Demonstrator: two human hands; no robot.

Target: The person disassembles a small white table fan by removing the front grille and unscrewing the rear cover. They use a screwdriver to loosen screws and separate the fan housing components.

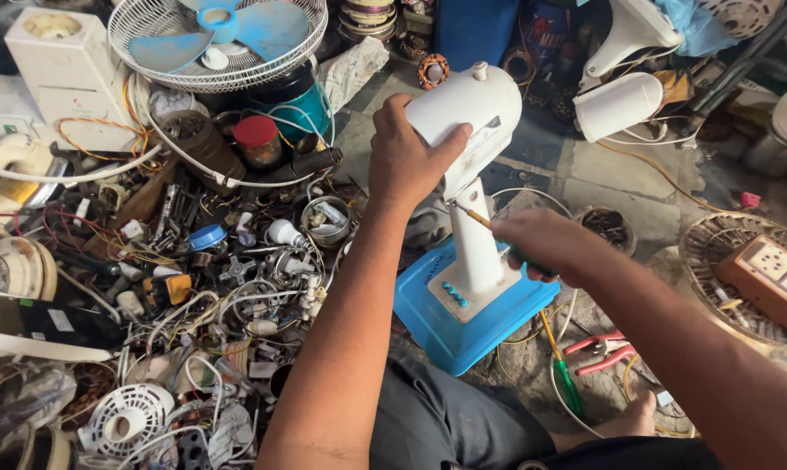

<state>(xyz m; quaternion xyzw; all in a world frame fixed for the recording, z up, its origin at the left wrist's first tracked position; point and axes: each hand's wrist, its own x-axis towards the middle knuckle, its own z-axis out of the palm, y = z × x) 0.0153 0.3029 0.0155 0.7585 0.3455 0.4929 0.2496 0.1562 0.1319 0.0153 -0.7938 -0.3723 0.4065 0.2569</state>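
Table fan body held and worked with a screwdriver at the neck.

I observed the fan body (pixel 473 165) standing upright at centre, on the floor between the parts heap and the bare paving: a white, rounded motor housing with a small knob on top, a white neck, and a bright blue square base (pixel 463 318) carrying a white panel with a row of blue buttons. It had no guard or blade fitted. My left hand (pixel 404 157) was clamped over the near-left side of the housing, fingers wrapped, thumb across its face. My right hand (pixel 545 244) was closed around a screwdriver (pixel 478 218), its tip touching the neck just below the housing. Red-handled pliers (pixel 598 352) lay near right of the base. A loose fan guard with blue blades (pixel 219 39) sat far left.
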